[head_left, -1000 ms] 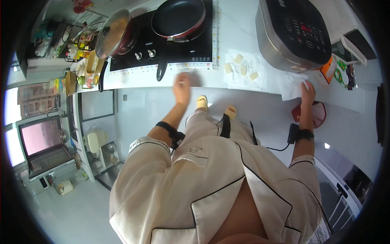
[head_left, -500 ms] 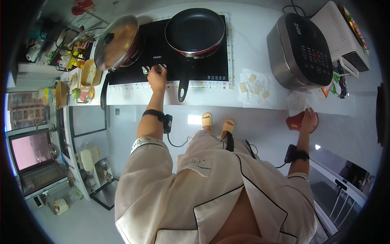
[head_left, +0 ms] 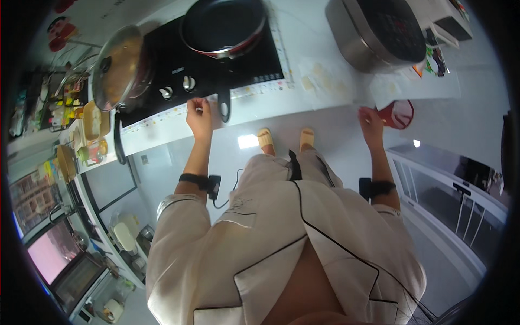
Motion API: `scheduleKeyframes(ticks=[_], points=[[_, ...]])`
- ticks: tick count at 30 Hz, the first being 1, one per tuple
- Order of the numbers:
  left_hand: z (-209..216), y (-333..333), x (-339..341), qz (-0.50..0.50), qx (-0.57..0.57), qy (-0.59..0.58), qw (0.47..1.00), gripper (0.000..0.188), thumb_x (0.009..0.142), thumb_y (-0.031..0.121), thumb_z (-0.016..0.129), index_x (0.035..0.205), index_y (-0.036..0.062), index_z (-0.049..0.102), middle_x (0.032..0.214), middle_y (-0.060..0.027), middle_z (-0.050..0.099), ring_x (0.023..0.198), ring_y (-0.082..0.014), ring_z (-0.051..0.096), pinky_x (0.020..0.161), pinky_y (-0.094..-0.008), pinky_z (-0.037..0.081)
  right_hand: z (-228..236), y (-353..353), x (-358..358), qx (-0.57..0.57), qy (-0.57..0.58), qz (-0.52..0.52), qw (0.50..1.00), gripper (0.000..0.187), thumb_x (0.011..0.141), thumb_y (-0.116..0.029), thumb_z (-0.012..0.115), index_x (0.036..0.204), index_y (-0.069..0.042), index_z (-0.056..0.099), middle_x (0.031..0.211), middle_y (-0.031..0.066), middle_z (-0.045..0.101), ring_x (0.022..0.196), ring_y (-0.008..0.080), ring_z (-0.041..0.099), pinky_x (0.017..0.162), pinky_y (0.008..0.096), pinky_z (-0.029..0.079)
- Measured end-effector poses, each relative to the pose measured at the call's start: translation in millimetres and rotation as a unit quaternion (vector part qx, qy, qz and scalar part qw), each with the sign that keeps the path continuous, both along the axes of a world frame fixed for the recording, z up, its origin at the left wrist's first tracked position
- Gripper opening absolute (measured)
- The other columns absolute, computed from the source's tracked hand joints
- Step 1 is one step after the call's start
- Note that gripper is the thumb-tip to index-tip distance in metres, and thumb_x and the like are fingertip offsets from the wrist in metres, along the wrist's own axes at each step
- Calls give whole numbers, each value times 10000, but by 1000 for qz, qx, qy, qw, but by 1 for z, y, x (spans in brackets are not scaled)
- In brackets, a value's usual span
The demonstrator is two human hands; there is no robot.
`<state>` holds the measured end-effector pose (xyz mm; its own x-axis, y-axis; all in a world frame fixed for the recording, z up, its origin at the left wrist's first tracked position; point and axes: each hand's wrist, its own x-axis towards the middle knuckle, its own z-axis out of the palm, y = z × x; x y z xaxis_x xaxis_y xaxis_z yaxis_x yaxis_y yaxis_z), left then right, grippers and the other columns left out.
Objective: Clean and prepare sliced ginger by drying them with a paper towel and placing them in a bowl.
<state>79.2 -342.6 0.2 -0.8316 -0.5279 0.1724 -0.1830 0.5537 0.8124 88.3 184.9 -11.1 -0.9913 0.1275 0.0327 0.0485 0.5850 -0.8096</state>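
Note:
My left hand (head_left: 199, 116) is over the counter's front edge, its fingers curled with nothing seen in them. It is off the silver stove knobs (head_left: 188, 83) and just left of the handle (head_left: 224, 106) of a black frying pan (head_left: 223, 24). My right hand (head_left: 371, 122) hangs just off the counter, beside a red bin (head_left: 401, 114) with something pale inside. Its fingers are drawn together, slightly blurred, and nothing shows between them. On the left burner stands a pot with a glass lid (head_left: 120, 67), brownish food showing through it.
A grey rice cooker (head_left: 374, 35) stands at the right of the counter. Small pale pieces (head_left: 319, 81) lie on a white sheet left of it. A thin white sheet (head_left: 387, 89) rests near the edge. A yellowish container (head_left: 96, 120) sits left of the stove (head_left: 246, 65).
My left hand has come away from the stove knob, back toward the counter edge. My right hand has moved left, off the red bin. The whole view has tilted and shifted.

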Motion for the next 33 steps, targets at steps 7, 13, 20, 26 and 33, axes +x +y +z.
scheduleKeyframes(ticks=[7, 13, 20, 26, 33], points=[[19, 164, 43, -353, -12, -62, 934, 116, 888, 102, 641, 981, 32, 645, 881, -124, 659, 655, -248, 625, 616, -337, 507, 8, -6, -53, 51, -22, 75, 996, 207, 889, -151, 652, 1061, -37, 669, 960, 137, 707, 879, 250, 691, 787, 327, 539], [18, 265, -63, -297, -143, -34, 944, 132, 869, 88, 607, 980, 18, 625, 983, -166, 628, 857, -353, 621, 776, -433, 514, -10, -20, -109, 129, -18, 202, 971, 275, 819, -103, 678, 1080, -19, 661, 1101, 170, 643, 1012, 329, 623, 870, 402, 509], [-15, 272, -82, -227, -211, -123, 943, 177, 828, 151, 606, 950, 22, 600, 1074, -204, 606, 952, -406, 622, 836, -465, 526, -20, -14, -123, 108, 6, 262, 959, 325, 748, -75, 734, 1038, -24, 595, 1091, 191, 572, 1032, 393, 568, 897, 449, 476], [33, 296, -50, -234, -229, -43, 944, 82, 827, 103, 660, 866, 58, 603, 864, -101, 644, 811, -318, 637, 679, -415, 523, -19, -1, -130, 70, -4, 288, 955, 224, 756, -41, 704, 957, -38, 604, 1024, 169, 588, 1009, 388, 570, 855, 448, 479], [-15, 299, -11, -266, -359, 20, 895, 152, 811, 149, 674, 958, 112, 677, 1044, -13, 708, 771, -210, 656, 629, -314, 564, -17, 14, -112, 52, 243, 322, 914, 108, 790, -2, 664, 892, -35, 680, 943, 72, 642, 868, 277, 610, 754, 351, 503]])
